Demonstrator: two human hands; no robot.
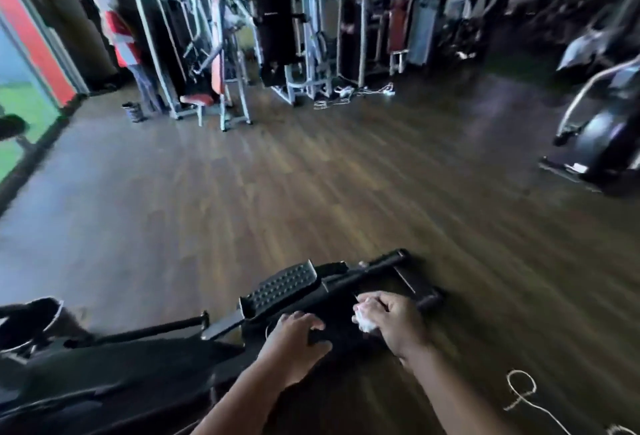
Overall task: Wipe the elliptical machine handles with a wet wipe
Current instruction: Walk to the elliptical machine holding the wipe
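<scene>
– So, where is the wet wipe [364, 318] right now?

– Bunched up white in my right hand [393, 317]. My fingers are curled round it and it pokes out on the thumb side. That hand is low over the back end of the elliptical machine [138, 365], just beside the dark rear bar [377, 266] that lies across the floor [311, 192].

– And your left hand [296, 332]?

– Close to the right one, a little nearer to me. Its fingers are hooked over a dark part of the frame, right behind the studded pedal [282, 287]. Everything there is black on black, so I can't say exactly which part I'm gripping.

– Does the wipe touch the machine?

– I can't tell; the view is smeared and my hand covers the spot.

– What's around you?

– The machine's dark body runs off to my lower left. A thin white cord [516, 400] loops on the wood floor at my lower right. Farther off stands a row of weight machines [214, 53] with red seats, and a person [119, 36] in a red and white top stands by them at the far left. Another dark cardio machine [599, 133] sits well apart on the right
</scene>
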